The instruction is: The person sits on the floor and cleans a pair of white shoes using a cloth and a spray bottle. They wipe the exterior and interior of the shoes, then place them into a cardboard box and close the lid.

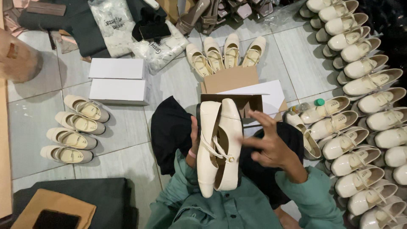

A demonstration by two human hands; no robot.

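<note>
- While the left hand (pixel 194 142) clamps a pair of cream strap shoes (pixel 219 146) from behind, soles pressed together, toes pointing toward the person's chest, the pair sits upright over the lap, just in front of the open cardboard shoe box (pixel 231 91).
- Left grip: closed on the pair, thumb side only visible; holding both as one unit prob keeps them aligned.
- Right hand (pixel 269 144): fingers spread, not clenched, fingertips touching the pair's right edge near the strap/buckle; holds nothing on its own.
- Box flap is up, w/ white paper (pixel 265 95) lying across its right side, so the opening faces the person.
- Floor stock is sorted: four loose shoes (pixel 224 53) beyond the box, four more (pixel 76 129) at left, dense rows (pixel 360 106) at right, likely staged within arm's reach.
- Two closed white boxes (pixel 118 78) stacked flat at upper left, apart from loose shoes.
</note>
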